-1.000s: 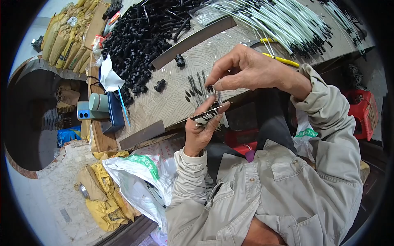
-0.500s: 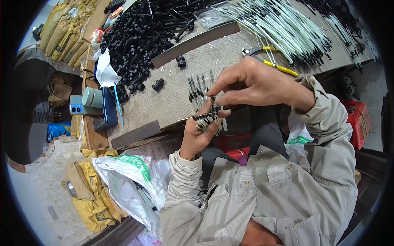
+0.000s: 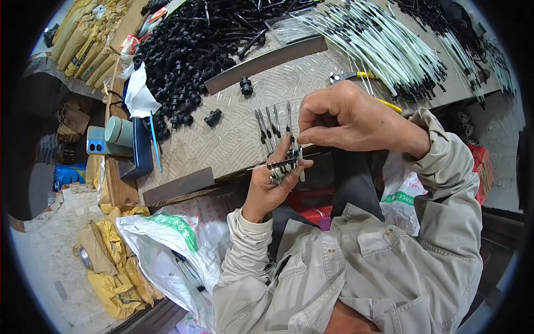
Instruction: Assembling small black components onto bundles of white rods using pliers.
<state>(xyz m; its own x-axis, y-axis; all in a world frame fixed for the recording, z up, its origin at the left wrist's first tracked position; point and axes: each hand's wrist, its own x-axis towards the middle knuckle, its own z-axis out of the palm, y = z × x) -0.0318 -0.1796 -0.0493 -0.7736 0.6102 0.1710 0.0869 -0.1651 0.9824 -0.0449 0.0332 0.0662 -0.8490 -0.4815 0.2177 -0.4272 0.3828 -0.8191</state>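
My left hand [image 3: 271, 186] is closed around a small bundle of thin black-tipped pins [image 3: 286, 166], held at the table's near edge. My right hand [image 3: 350, 119] is just above it, fingertips pinched on one pin in that bundle. Several more thin pins [image 3: 271, 125] lie side by side on the table right behind my hands. A big heap of black plastic connectors [image 3: 192, 42] fills the far left of the table. White tubes with black ends [image 3: 384, 50] lie fanned out at the far right.
Two loose black connectors [image 3: 213, 117] sit on the patterned table. A dark strip [image 3: 264, 61] borders the heap. Yellow-handled pliers [image 3: 356, 76] lie behind my right hand. A phone and green cup [image 3: 111, 136] stand left; white plastic bags [image 3: 167, 250] hang below.
My right hand has come down from above the table to the bundle in my left hand and now pinches a pin there. The left hand has stayed at the table edge.
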